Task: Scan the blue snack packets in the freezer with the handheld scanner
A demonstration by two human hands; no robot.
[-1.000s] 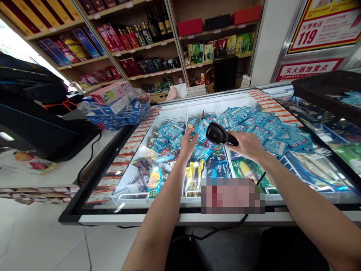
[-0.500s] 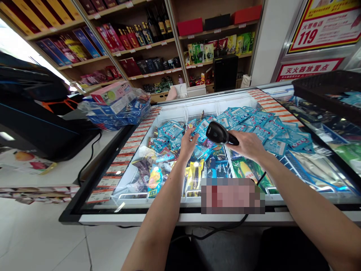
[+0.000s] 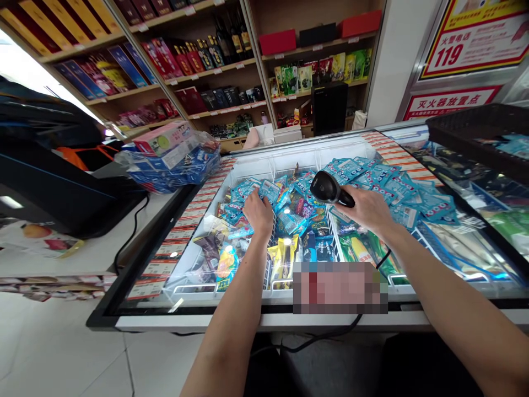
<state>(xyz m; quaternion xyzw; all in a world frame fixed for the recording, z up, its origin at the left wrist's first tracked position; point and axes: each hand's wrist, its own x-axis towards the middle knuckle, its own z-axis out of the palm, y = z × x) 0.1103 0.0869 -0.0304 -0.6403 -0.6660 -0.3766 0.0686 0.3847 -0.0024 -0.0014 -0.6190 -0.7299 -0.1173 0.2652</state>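
Note:
My right hand is wrapped round the handle of a black barcode scanner, its head pointing left over the freezer. My left hand is at the small left-hand pile of blue packets, fingers closed on the edge of one blue packet; the fingertips are partly hidden. A larger spread of blue packets lies on the glass top to the right of the scanner. Under the glass, ice creams in coloured wrappers fill wire baskets.
A plastic-wrapped stack of boxes and a black machine stand at the left. A dark basket sits on the right. Behind are stocked shelves. The scanner's black cable hangs along the freezer's front edge.
My left hand has moved left with a blue packet, from in front of the scanner to the left pile. The scanner has shifted slightly right in my right hand.

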